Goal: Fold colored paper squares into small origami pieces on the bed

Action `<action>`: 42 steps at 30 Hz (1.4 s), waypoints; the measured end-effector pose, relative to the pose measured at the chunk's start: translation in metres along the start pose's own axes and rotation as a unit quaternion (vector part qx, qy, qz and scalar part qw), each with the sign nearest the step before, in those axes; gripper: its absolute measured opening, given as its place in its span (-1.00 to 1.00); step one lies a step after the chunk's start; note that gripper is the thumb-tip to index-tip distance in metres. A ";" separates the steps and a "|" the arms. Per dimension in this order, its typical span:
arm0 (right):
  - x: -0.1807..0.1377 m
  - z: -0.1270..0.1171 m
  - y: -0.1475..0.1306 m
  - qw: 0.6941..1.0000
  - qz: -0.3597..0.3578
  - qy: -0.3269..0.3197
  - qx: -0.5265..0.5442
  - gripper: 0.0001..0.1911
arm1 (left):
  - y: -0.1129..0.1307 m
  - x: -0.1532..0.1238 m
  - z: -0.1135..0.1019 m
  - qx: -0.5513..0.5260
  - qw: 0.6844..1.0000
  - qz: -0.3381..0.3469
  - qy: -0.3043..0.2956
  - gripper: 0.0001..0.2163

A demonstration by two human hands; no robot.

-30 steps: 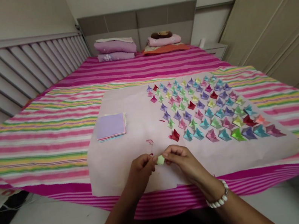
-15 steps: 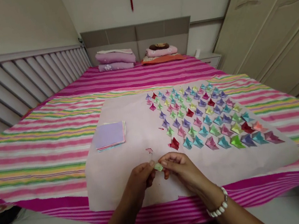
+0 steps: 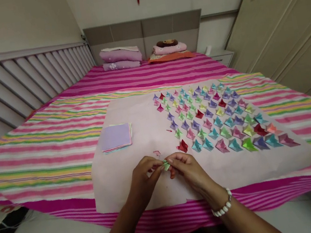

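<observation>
Between my two hands is a small folded piece of light green paper (image 3: 166,165), held above the large pale sheet (image 3: 120,190). My left hand (image 3: 146,175) pinches its left side between thumb and forefinger. On the other side, the thumb and fingers of my right hand (image 3: 186,169) close on the paper, with a white bead bracelet (image 3: 223,207) at that wrist. Fingertips cover much of the paper. Just beyond the hands stands a dark red folded paper piece (image 3: 182,146), the nearest of several rows of colourful origami pieces (image 3: 224,132).
A stack of square paper with lilac on top (image 3: 116,136) lies on the sheet's left. Small red marks (image 3: 157,153) show on the sheet. The striped bedspread (image 3: 44,151) surrounds it. Folded bedding (image 3: 120,56) rests by the headboard (image 3: 140,27); a slatted rail (image 3: 32,77) runs along the left.
My left hand has shifted its grip, its fingers now curled over the green paper's upper left edge. The paper has turned slightly between the hands. The whole view has tilted a little.
</observation>
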State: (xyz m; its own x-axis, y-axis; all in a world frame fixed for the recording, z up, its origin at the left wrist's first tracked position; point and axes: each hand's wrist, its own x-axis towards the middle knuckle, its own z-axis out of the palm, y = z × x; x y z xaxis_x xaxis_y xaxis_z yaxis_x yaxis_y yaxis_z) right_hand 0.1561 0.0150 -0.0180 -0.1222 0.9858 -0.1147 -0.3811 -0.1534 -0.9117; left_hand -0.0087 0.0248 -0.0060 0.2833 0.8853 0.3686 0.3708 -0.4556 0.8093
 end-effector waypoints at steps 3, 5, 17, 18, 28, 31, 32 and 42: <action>0.010 -0.001 0.008 0.999 -0.013 -0.008 -0.029 -0.75 | -0.012 0.005 -0.002 0.032 0.999 -0.001 -0.009 -0.90; 0.019 0.000 0.013 0.994 -0.058 0.003 -0.088 -0.77 | -0.022 0.010 -0.004 0.063 0.998 -0.001 -0.007 -0.90; 0.069 0.010 0.049 0.885 -0.305 0.054 -0.349 -0.81 | -0.075 0.035 0.000 0.174 0.985 -0.002 -0.023 -0.86; 0.073 0.009 0.054 0.885 -0.300 0.063 -0.351 -0.81 | -0.080 0.036 0.003 0.170 0.985 -0.004 -0.022 -0.86; 0.084 0.000 0.076 0.896 -0.269 0.070 -0.346 -0.85 | -0.115 0.030 0.018 0.130 0.990 -0.060 -0.003 -0.90; 0.084 -0.001 0.076 0.897 -0.268 0.063 -0.347 -0.85 | -0.113 0.027 0.020 0.127 0.989 -0.078 0.003 -0.89; 0.084 -0.001 0.076 0.897 -0.268 0.060 -0.347 -0.85 | -0.112 0.026 0.021 0.127 0.989 -0.081 0.004 -0.88; 0.083 -0.002 0.081 0.905 -0.246 0.079 -0.338 -0.87 | -0.097 0.022 0.028 0.122 0.987 -0.093 0.038 -0.90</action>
State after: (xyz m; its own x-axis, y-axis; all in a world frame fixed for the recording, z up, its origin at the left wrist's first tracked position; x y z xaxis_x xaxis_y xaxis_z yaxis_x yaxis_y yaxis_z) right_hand 0.1168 0.0843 -0.1018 0.0623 0.9290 0.3648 0.3012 0.3310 -0.8943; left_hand -0.0136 0.0859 -0.0889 0.1264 0.9561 0.2644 0.6147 -0.2847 0.7356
